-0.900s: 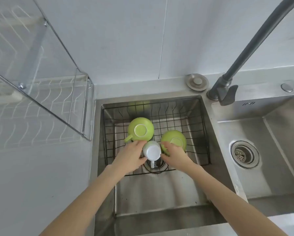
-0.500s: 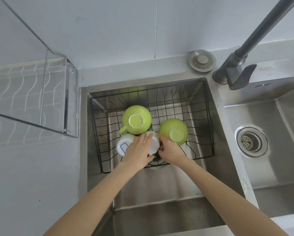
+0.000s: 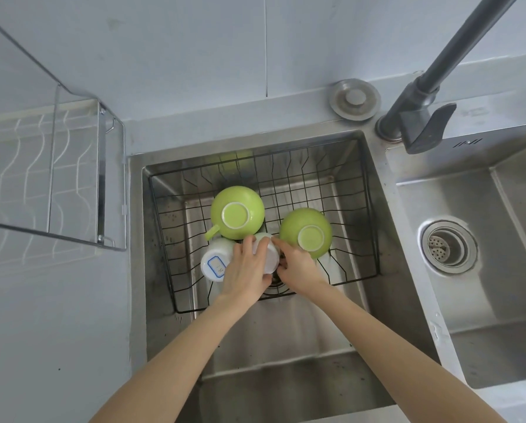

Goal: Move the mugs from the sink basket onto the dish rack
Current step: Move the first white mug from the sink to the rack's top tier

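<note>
A black wire sink basket (image 3: 351, 190) sits in the left sink bowl. Two green mugs lie upside down in it: one (image 3: 237, 212) at the centre with its handle toward the lower left, the other (image 3: 306, 232) to its right. A white mug (image 3: 216, 264) with a blue-framed label lies at the front left. Between them is a second white mug (image 3: 269, 254). My left hand (image 3: 248, 271) wraps over that mug from the left, and my right hand (image 3: 297, 265) grips its right side low down. The wire dish rack (image 3: 100, 166) stands at the left, empty.
A dark faucet (image 3: 420, 117) rises at the upper right, its arm crossing overhead. A round metal cap (image 3: 354, 99) sits on the back ledge. The right sink bowl has an open drain (image 3: 446, 247). Grey counter (image 3: 57, 331) lies left of the sink, below the rack.
The view has tilted down and nearer to the sink. The labelled white mug has come into sight at the left, and my left hand has closed further over the middle white mug.
</note>
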`<state>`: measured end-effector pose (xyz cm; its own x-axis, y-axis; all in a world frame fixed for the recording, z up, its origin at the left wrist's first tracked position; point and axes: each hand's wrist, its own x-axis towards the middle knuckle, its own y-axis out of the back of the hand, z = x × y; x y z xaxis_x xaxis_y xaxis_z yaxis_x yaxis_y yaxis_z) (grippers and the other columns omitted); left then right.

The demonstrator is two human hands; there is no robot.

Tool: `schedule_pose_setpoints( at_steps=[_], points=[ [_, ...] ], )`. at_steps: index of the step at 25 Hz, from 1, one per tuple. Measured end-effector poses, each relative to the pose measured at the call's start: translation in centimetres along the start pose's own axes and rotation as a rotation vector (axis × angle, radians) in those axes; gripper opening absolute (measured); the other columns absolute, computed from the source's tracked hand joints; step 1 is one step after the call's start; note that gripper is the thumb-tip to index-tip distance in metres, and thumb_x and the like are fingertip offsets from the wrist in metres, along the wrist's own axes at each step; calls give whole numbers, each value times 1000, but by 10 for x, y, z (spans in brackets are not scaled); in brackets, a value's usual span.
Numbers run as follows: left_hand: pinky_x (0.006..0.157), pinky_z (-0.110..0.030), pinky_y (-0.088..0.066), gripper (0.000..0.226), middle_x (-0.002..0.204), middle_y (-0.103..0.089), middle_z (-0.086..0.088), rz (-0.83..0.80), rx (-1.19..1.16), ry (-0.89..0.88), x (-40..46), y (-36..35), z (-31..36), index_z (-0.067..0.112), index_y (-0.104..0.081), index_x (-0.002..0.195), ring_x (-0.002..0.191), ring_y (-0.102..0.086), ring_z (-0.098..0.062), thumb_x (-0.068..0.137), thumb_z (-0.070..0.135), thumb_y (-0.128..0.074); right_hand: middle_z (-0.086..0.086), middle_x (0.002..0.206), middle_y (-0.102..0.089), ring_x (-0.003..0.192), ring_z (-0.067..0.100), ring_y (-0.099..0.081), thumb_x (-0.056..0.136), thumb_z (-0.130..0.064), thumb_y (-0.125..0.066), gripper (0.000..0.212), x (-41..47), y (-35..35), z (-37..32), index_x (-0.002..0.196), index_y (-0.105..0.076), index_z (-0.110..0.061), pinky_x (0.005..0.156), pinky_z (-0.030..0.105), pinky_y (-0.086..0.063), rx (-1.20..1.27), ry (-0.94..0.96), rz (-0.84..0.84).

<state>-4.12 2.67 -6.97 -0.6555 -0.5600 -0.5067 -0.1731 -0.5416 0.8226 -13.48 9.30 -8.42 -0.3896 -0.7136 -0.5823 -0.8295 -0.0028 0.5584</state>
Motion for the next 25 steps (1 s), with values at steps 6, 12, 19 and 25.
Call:
schedule_pose_setpoints(
  at_steps=[6,12,19,25],
  points=[
    [78,-42,-50,67,134,-35,-5,5,-83,-9,-16,15,1,23,-28,136,119,-36,-28,78,22,-60,18,128,-49,110,37,-57,82,-6,-53,62,-16,7,1,140,-36,-20,91,43,-50,18,76,19],
    [81,-39,-48,72,134,-38,-1,101,-161,-64,-45,38,9,29,-26,139,123,-36,-23,75,26,-59,10,135,-40,120,28,-49,78,-13,-65,75,-51,16,-4,143,-27,-16,92,45,-49,24,235,80],
    [86,-38,-45,76,137,-36,2,211,-166,-157,-99,71,19,33,-18,141,124,-37,-21,77,33,-58,3,139,-41,124,18,-44,79,-14,-66,70,-105,29,-23,140,-33,-18,89,23,-41,61,382,220],
    [97,-36,-40,70,143,-38,7,265,-220,-276,-149,98,11,29,-22,140,128,-37,-18,80,42,-57,1,129,-49,116,15,-48,78,-24,-70,64,-156,43,-44,135,-41,-18,92,27,-45,1,516,277]
  ],
)
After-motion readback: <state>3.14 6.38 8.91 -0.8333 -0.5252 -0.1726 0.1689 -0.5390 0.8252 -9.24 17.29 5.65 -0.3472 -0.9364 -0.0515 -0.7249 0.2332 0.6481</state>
